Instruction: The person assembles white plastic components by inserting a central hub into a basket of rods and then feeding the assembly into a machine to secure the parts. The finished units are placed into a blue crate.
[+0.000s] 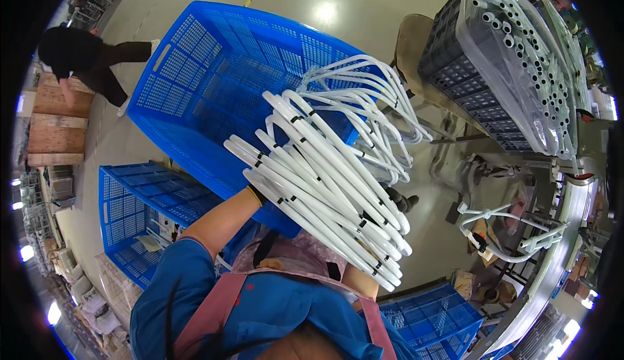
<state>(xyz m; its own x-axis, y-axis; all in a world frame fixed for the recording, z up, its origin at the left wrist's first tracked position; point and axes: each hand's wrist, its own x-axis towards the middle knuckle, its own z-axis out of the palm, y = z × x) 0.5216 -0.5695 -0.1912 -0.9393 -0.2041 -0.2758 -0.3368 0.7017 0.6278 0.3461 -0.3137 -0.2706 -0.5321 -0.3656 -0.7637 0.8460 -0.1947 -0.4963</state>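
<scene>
A bundle of long white bent tubes (pixel 338 184) with small black marks lies slantwise across my front, over the near rim of a large blue crate (pixel 172 149). My left hand (pixel 260 194), in a dark glove with a yellow cuff, is closed on the bundle's left part from below; its fingers are mostly hidden. My right forearm (pixel 361 282) runs beneath the bundle's right end, which it helps bear; the hand is covered by the tubes. More white bent tubes (pixel 383 116), partly in clear film, hang over the crate's right rim.
A grey crate (pixel 452 67) of film-wrapped white tubes stands at the far right. Below it, a bent white frame (pixel 513 227) rests beside a metal-edged bench (pixel 552 262). More blue crates (pixel 140 197) stand left and lower right. A person (pixel 97 61) in dark clothes is at far left.
</scene>
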